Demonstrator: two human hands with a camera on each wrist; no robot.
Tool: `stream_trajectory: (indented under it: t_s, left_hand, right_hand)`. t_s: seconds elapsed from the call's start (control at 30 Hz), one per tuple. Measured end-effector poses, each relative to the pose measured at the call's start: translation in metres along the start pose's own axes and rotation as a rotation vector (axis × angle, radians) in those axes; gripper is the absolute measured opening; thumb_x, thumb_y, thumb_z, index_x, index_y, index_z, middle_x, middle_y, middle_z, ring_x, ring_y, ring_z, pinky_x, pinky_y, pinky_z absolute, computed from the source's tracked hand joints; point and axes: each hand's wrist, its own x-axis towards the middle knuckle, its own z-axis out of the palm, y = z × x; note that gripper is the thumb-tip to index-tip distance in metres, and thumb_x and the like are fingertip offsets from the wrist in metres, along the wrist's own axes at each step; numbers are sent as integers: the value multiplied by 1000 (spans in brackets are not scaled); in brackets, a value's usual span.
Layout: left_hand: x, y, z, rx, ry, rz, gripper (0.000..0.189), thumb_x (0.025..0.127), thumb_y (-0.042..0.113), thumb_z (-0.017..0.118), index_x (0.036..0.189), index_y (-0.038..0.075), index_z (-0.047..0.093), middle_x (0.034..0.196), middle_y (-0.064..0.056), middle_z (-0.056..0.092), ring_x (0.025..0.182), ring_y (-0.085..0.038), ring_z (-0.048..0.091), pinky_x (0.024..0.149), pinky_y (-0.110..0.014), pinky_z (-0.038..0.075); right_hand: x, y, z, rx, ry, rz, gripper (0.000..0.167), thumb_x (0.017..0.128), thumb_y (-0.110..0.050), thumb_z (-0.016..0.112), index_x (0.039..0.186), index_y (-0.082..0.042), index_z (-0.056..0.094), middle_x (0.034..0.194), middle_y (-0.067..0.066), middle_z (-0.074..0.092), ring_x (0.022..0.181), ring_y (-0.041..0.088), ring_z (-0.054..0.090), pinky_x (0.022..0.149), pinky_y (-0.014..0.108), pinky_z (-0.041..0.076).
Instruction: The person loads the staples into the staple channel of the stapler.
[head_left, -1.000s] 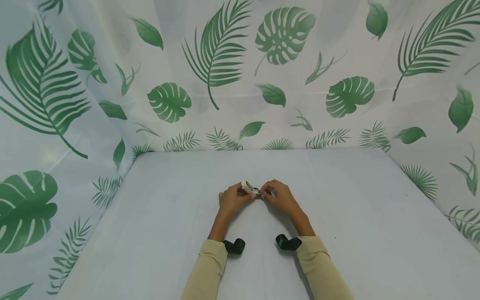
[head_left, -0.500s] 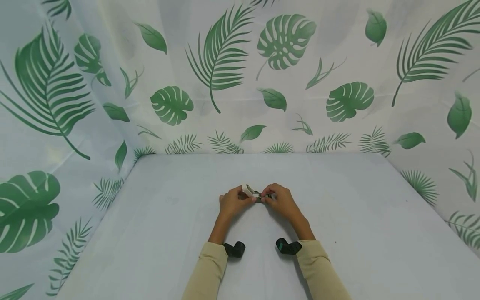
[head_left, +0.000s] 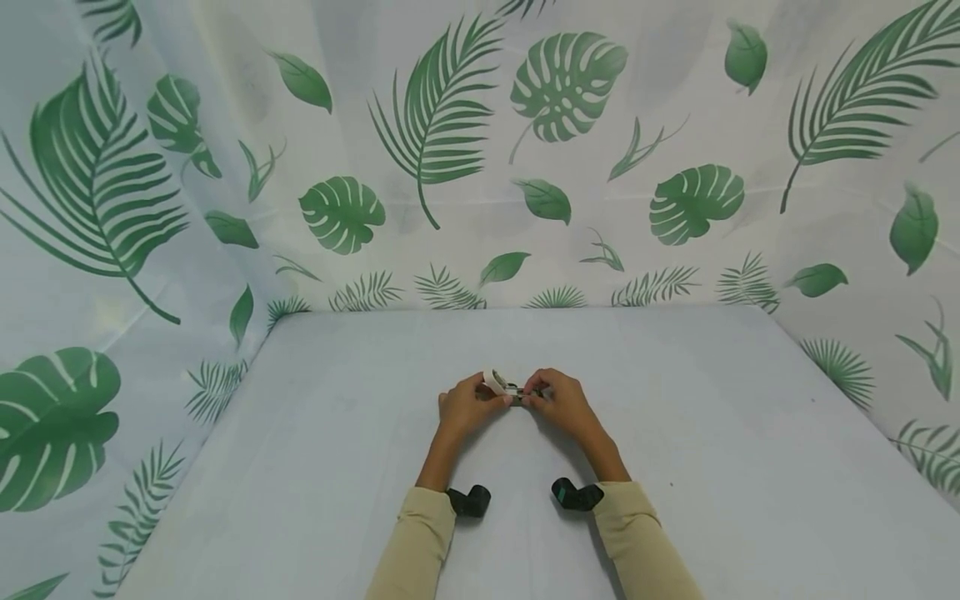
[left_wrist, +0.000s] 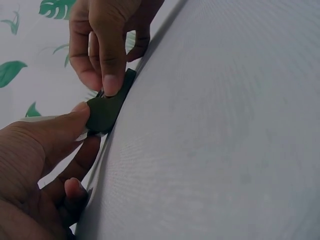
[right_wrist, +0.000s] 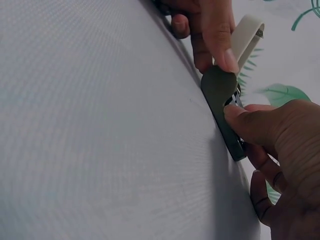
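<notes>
A small stapler (head_left: 516,401) sits on the white table between the two hands. Its white cover (right_wrist: 248,37) is tilted up and back, baring a silver metal rail (head_left: 514,390) above the dark green base (right_wrist: 218,92). My left hand (head_left: 465,406) pinches the rounded end of the base, thumb on its near side. At the middle of the stapler, my right hand (head_left: 561,400) has thumb and fingertips pinched on the metal part over the base. Fingers hide whatever small piece may lie between them there.
White cloth covers the table (head_left: 337,433). Leaf-printed curtains (head_left: 465,208) stand behind and at both sides. Black wrist cameras (head_left: 470,501) are strapped on below both hands, by the tan sleeves (head_left: 416,533).
Both hands keep their hold on the stapler, with only slight shifts of the right fingertips. The whole head view has moved a little, so the scene sits slightly lower.
</notes>
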Motion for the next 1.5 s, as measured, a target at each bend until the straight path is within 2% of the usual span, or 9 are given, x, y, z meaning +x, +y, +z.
stream_trajectory:
  t_s: [0.17,0.37,0.53,0.67,0.87,1.07,1.27,1.4,1.5]
  left_hand:
    - [-2,1,-3,-41,-5,16,28,85,36,74,99,13,66,96,-7,75,92,-27,66,77,-40,31]
    - [-5,0,-8,-187,-39,-20,33,86,32,74,112,13,67,107,-7,73,91,-22,64,88,-45,35]
    - [-4,-5,-10,-371,-86,-62,42,88,31,74,126,15,64,122,-8,68,100,-18,65,88,-36,50]
    - [-3,-9,-9,-467,-89,-45,42,89,25,73,127,11,64,123,-12,66,100,-20,66,85,-32,51]
    - [-3,-7,-6,-369,-51,-27,35,89,24,72,120,9,67,119,-13,69,102,-27,68,91,-43,51]
    - [-2,-4,-2,-181,22,-6,29,87,28,73,111,13,70,112,-7,73,99,-24,71,99,-57,36]
    - [-2,6,5,-33,110,-5,19,85,25,75,100,13,71,101,-3,76,94,-24,70,82,-50,38]
    - [0,14,8,48,116,0,15,85,21,75,95,12,70,91,-1,74,90,-20,68,83,-50,45]
    - [2,20,8,114,98,31,14,86,17,74,95,9,68,86,-2,69,81,-16,63,78,-40,49]
  right_hand:
    - [-2,2,1,28,6,3,18,80,-3,78,91,-7,64,93,8,70,97,29,68,90,50,50]
    - [-4,6,-1,79,-23,55,24,82,-7,77,103,-6,64,102,10,71,100,29,67,90,48,51]
    - [-4,10,-6,97,-61,138,23,85,-13,76,105,-7,68,101,10,70,92,23,66,84,41,51]
    - [-5,14,-7,116,-85,164,21,85,-16,76,104,-9,70,98,8,71,86,17,63,78,33,49]
    - [-5,17,-8,123,-82,148,20,85,-16,76,102,-9,70,96,7,71,83,15,64,76,33,50]
    - [-6,16,-7,136,-66,142,18,85,-15,76,101,-7,70,95,8,72,80,14,63,74,31,49]
    - [-7,17,-3,124,-19,146,18,84,-14,77,99,-7,71,91,8,72,76,13,62,71,28,49]
    - [-8,17,-2,117,0,149,18,82,-13,78,98,-7,71,90,8,72,76,13,62,70,26,49]
    - [-7,15,-2,106,10,147,18,82,-12,79,97,-6,71,90,8,72,76,13,62,70,26,48]
